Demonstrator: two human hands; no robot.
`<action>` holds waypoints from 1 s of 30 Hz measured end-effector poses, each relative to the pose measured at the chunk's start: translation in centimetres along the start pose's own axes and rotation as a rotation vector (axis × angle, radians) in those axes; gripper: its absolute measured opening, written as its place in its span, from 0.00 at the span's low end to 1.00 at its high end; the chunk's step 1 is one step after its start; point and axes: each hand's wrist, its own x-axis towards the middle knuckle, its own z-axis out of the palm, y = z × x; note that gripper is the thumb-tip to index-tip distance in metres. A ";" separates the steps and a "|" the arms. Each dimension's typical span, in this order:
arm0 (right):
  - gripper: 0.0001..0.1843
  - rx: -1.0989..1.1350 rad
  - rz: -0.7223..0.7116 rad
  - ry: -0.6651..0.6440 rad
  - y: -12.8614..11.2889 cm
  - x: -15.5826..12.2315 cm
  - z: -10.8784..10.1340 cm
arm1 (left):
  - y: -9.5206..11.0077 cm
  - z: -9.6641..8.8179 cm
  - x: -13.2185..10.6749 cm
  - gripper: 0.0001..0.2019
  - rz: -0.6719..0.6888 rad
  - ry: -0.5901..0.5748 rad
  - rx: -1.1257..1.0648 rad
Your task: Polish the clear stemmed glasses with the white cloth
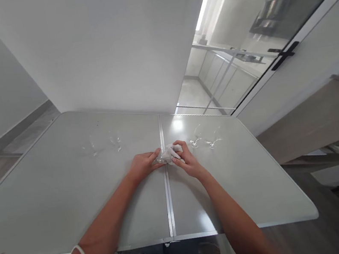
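Mid-frame, the left hand [145,165] is gripping a clear glass [159,159], the right hand [189,161] holding white cloth [170,153] against it.

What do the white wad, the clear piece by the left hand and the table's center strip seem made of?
White wad: cloth or paper, matt and crumpled; too blurred to settle.
Clear piece at the left hand: glass or clear plastic, see-through with glints.
Center strip: probably metal, silvery and shiny.
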 end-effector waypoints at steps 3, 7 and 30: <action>0.47 -0.035 0.031 -0.141 -0.4 -0.2 -0.7 | -0.1 -0.1 -0.1 0.24 0.030 -0.001 -0.052; 0.47 -0.223 -0.038 -0.216 -0.4 -0.3 -1.5 | 0.6 0.2 -0.1 0.27 0.060 -0.012 -0.075; 0.30 -0.132 -0.133 0.053 -1.2 0.0 -0.1 | 0.4 1.2 -0.2 0.27 0.007 0.170 -0.099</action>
